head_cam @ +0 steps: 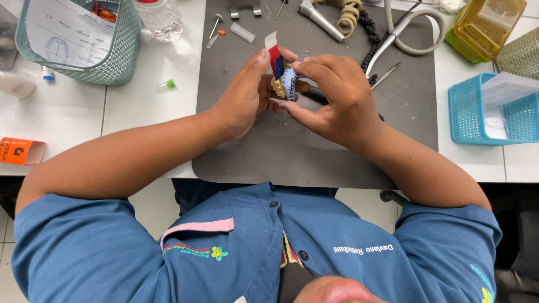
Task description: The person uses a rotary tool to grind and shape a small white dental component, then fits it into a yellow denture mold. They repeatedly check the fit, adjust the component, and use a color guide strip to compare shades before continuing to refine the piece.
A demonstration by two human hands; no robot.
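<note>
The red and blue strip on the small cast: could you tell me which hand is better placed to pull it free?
Probably the left hand: its thumb lies along the strip, while the right hand cups the cast from the other side.

You have one view only — the camera on your head, tipped steeply down and slightly forward over the white counter. It sits close: your own blue shirt front fills the bottom of the frame, and your forearms run up from the lower corners to the middle of the grey mat. The counter's far edge is cut off at the top — its near edge crosses the middle.
</note>
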